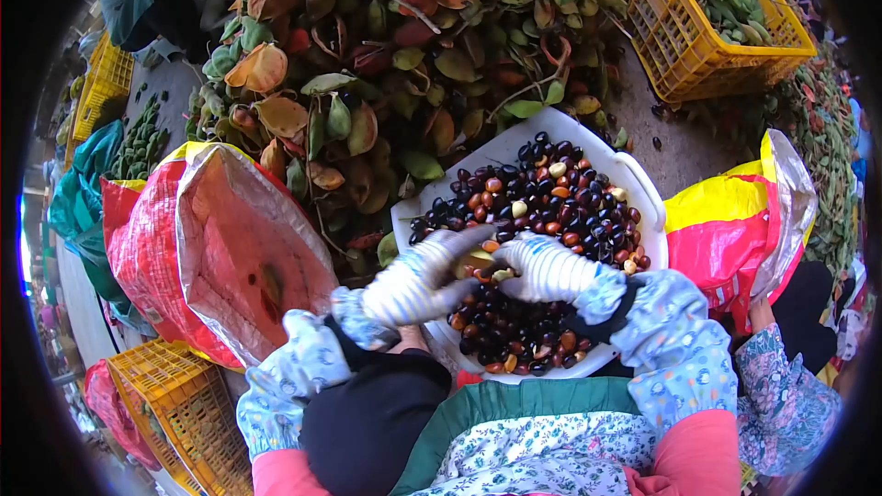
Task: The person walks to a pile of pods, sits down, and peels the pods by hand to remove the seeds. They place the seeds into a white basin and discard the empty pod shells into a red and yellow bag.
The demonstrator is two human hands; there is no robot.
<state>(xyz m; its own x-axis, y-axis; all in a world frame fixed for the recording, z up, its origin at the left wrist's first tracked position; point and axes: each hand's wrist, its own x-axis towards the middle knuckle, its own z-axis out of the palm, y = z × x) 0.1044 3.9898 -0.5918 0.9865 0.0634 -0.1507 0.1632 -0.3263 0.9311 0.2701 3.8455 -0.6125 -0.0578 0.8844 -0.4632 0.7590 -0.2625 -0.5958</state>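
Both my hands wear striped white gloves with grey fingertips and meet above a white basin [650, 211] of dark, brown and a few pale seeds [542, 186]. My left hand [424, 277] curls its fingers around a small yellowish-green pod [474, 263]. Close on the other side of that pod is my right hand [549, 268], fingers bent, with a pale piece [502, 275] at its fingertips. Under both hands, part of the seeds is hidden.
A heap of pods [367, 64] lies beyond the basin. Red sacks stand at left [257, 248] and right [721, 239]. Yellow crates are at upper right [684, 55], lower left [175, 404] and upper left [106, 83]. Another person's sleeve [781, 395] shows at lower right.
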